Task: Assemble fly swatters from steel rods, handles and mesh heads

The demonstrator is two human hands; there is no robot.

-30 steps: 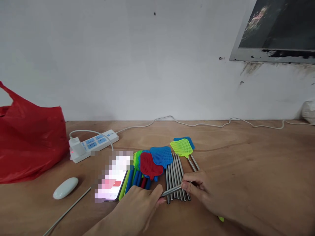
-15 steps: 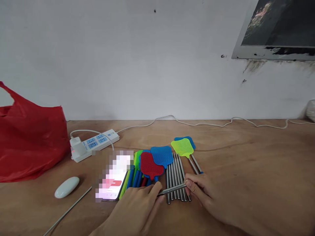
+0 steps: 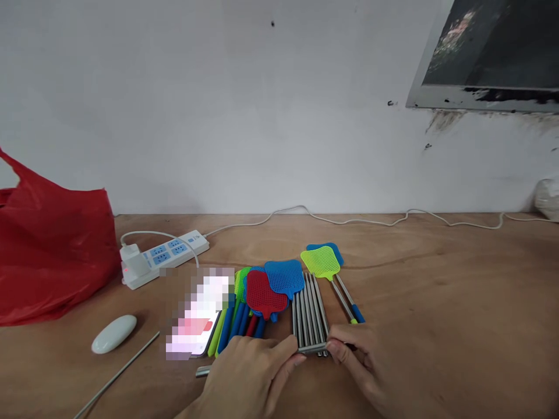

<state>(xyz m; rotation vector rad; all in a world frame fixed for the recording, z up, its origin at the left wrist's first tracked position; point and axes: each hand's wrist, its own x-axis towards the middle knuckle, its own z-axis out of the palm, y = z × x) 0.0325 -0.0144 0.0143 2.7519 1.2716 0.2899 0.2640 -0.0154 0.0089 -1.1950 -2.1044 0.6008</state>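
Left hand (image 3: 248, 372) and right hand (image 3: 362, 361) both pinch one thin steel rod (image 3: 312, 350), held crosswise at the near end of about six bare steel rods (image 3: 308, 308) on the wooden worktop (image 3: 437, 302). Plastic mesh swatter heads (image 3: 283, 276): two blue, two green, one red. Phone screen (image 3: 196, 317) blurred, unreadable.

Two hands (image 3: 247, 372), one power strip (image 3: 168, 256)

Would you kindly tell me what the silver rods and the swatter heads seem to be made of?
Rods: likely steel or similar metal, polished, given silvery streaked reflections. Swatter heads: probably moulded plastic, matte, given bright colours and perforated mesh.
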